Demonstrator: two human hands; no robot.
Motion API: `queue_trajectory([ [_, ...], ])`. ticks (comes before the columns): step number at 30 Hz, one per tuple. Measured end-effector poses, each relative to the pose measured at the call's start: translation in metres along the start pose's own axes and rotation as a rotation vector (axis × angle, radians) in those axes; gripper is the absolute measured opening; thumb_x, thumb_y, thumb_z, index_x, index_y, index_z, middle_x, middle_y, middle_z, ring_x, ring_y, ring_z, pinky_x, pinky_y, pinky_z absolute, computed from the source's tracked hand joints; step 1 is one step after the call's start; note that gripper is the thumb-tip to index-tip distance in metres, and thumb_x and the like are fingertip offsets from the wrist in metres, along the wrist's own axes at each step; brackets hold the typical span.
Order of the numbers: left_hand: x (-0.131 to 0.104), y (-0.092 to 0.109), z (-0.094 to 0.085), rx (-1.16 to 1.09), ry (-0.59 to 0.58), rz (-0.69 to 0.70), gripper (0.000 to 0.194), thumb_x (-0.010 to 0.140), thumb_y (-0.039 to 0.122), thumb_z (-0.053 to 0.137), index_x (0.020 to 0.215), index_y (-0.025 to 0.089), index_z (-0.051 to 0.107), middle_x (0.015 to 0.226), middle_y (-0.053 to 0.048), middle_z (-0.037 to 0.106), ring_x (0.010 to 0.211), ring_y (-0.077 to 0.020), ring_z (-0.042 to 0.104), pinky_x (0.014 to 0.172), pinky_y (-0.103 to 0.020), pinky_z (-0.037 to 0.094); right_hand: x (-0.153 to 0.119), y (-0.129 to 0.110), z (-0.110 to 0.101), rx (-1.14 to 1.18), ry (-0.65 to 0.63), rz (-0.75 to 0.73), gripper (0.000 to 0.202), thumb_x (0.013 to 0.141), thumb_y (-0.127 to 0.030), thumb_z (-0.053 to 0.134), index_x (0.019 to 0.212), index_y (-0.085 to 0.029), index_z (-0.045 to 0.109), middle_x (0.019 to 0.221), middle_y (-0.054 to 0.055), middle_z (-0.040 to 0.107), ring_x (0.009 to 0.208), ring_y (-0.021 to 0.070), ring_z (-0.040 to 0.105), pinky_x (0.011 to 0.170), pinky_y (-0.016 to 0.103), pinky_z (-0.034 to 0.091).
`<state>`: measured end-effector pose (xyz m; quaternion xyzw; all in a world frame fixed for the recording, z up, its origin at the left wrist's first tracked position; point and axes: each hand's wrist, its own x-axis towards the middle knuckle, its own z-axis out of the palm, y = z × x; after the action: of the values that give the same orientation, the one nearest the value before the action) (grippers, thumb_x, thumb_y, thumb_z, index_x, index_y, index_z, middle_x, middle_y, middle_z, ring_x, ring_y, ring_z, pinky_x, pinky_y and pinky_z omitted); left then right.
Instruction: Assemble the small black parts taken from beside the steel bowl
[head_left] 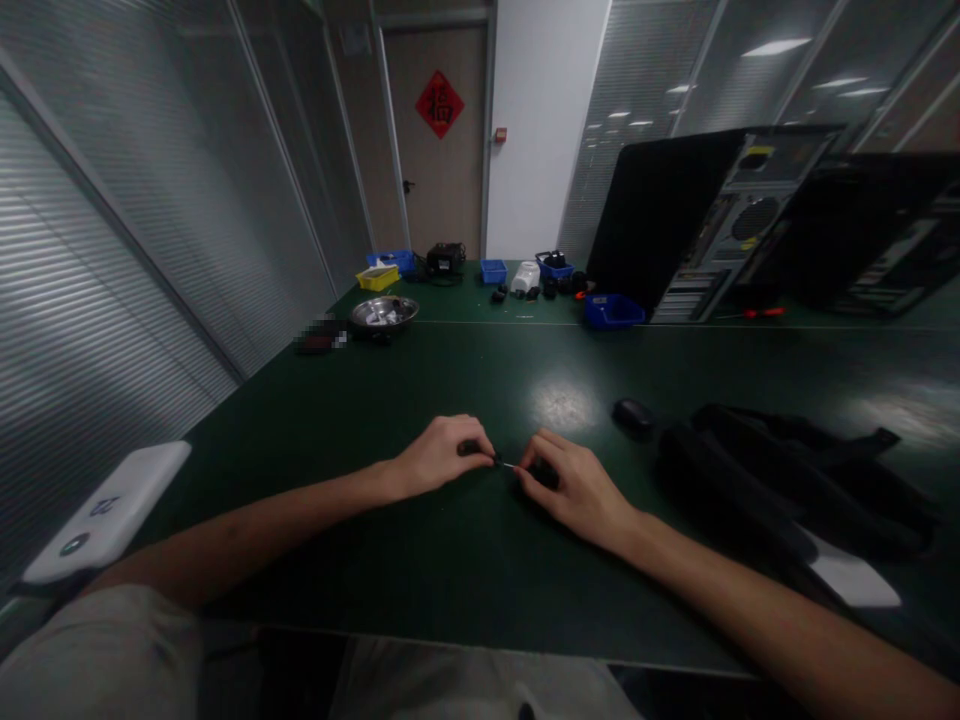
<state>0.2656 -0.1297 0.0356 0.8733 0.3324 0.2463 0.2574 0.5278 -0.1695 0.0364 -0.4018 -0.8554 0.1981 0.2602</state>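
Note:
Over the middle of the green table (480,570), my left hand (435,458) is closed on a small black part (469,447), pinched between thumb and fingers. Its exact kind is too small and dark to make out. My right hand (577,490) wraps round the dark handle of what looks like a small screwdriver (509,465). The thin metal shaft points left, and its tip meets the black part by my left fingertips; whether it sits in a screw cannot be seen. To the right of my right hand lies a black computer mouse (633,416).
Black straps or a bag (750,480) lie on the right. At the back stand a metal bowl (384,313), a yellow tray (378,278), a blue bin (613,311) and a black computer tower (660,215). A white device (112,510) is at the left edge.

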Motion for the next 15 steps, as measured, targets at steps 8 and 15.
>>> queue_trajectory([
  [8, -0.006, 0.017, 0.004, -0.089, -0.004, -0.082, 0.03, 0.089, 0.029, 0.076, 0.118, 0.02, 0.073, 0.105, -0.005, 0.069, 0.085, -0.0154, 0.061, 0.073, -0.025, 0.046, 0.002, 0.001, 0.001, -0.032, 0.003, 0.011, 0.006, 0.094, -0.023, 0.064, 0.089, -0.022, 0.06, 0.091, 0.0, 0.061, 0.071, 0.0141, 0.058, 0.066, 0.028, 0.042],
  [15, -0.005, 0.015, 0.005, -0.12, 0.017, -0.082, 0.019, 0.093, 0.03, 0.072, 0.107, 0.019, 0.078, 0.1, -0.005, 0.069, 0.082, -0.015, 0.06, 0.071, -0.025, 0.046, 0.001, 0.001, -0.001, -0.046, -0.021, 0.03, 0.006, 0.094, -0.024, 0.063, 0.089, -0.022, 0.06, 0.091, 0.001, 0.061, 0.071, 0.0148, 0.058, 0.065, 0.028, 0.041],
])
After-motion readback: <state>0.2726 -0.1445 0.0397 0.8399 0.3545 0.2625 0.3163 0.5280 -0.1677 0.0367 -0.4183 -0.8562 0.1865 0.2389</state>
